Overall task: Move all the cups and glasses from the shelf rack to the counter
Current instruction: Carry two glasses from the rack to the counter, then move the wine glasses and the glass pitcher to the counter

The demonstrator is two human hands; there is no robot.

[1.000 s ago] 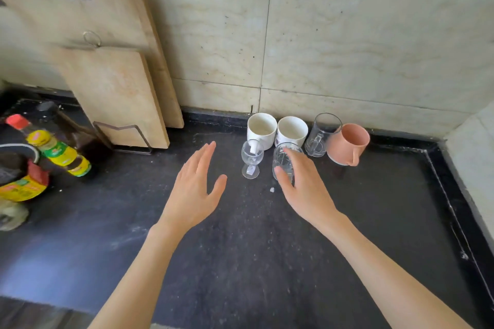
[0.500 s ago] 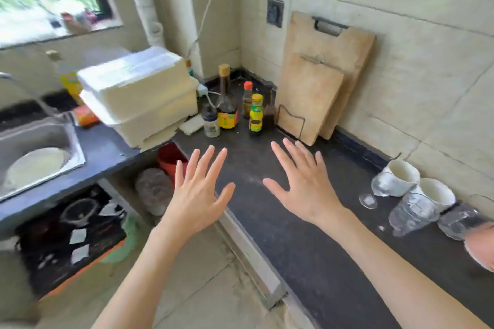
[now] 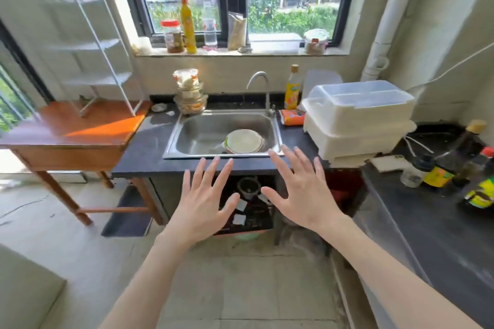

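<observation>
Both hands hang empty at centre frame, fingers spread: the left hand point(image 3: 203, 208) and the right hand point(image 3: 302, 195), grasping nothing. One white shelf rack point(image 3: 91, 43) stands at upper left on one wooden table point(image 3: 66, 131), well apart from them; its tiers are too blurred to count any cups.

Shelf rack point(image 3: 91, 43) stood on wooden table point(image 3: 80, 128), far left. Sink point(image 3: 224, 133) sat in counter point(image 3: 149, 147) right of table, plate point(image 3: 243, 141) inside it, faucet point(image 3: 258, 85) behind. Stacked bowls point(image 3: 190, 93) stood behind sink's left corner. Lidded containers point(image 3: 358, 117) were stacked right of sink. Sauce bottles point(image 3: 459, 157) clustered far right. Jars and bottles point(image 3: 184, 32) lined windowsill point(image 3: 240, 52) above.
</observation>
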